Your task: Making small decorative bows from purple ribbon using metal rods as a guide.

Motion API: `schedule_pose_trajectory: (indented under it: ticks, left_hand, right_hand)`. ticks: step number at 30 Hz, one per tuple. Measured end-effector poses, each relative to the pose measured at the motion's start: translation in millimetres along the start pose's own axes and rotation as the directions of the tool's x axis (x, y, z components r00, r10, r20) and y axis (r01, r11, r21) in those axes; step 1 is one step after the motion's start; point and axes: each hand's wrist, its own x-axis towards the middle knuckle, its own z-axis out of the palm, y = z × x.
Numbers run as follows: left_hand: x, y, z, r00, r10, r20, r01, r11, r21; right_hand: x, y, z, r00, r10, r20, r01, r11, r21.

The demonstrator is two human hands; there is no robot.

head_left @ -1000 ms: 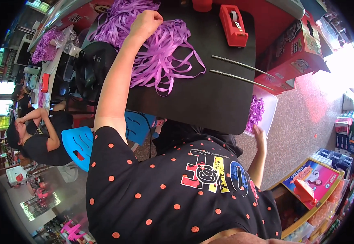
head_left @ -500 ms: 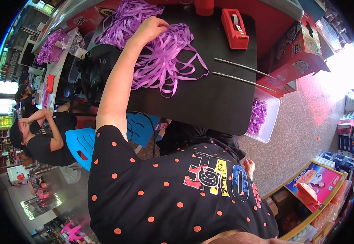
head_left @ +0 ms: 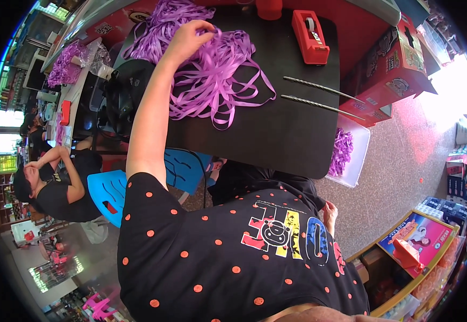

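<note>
My left hand (head_left: 190, 40) reaches out over a heap of purple ribbon (head_left: 217, 75) on the dark table (head_left: 281, 139). Its fingers are bent together at the top of the heap, with a strand at the fingertips. Loose loops of ribbon spread toward the middle of the table, and a second pile of the same ribbon (head_left: 158, 29) lies behind and left of the hand. Low beside my body, my right hand (head_left: 329, 213) shows only in part past the shirt; its fingers are too hidden to read.
A red tape dispenser (head_left: 310, 40) stands at the table's far right. Two twisted metal rods (head_left: 322, 104) jut past the right edge. Below that edge is a white bin (head_left: 358, 155) with purple ribbon inside. Red boxes (head_left: 389, 64) stand beyond; a seated person (head_left: 61, 182) is at left.
My left hand has shifted slightly left, its fingers now curling more over the ribbon. The strands under it have moved a little. My right hand has stayed low beside my body.
</note>
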Motion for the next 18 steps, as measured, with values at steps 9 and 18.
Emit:
schedule_pose_trajectory:
  ticks: [9,18]
  left_hand:
    - [-32.0,32.8,-97.2,0.965,-0.133,-0.227,-0.144,0.457,-0.878]
    - [-12.4,82.7,-203.0,0.614,-0.219,-0.758,-0.519,0.611,-0.597]
  right_hand:
    - [10.0,-18.8,9.3,0.999,-0.033,-0.015,0.032,0.995,-0.093]
    - [24.7,-48.2,22.0,0.998,-0.053,0.038,0.05,0.996,0.068]
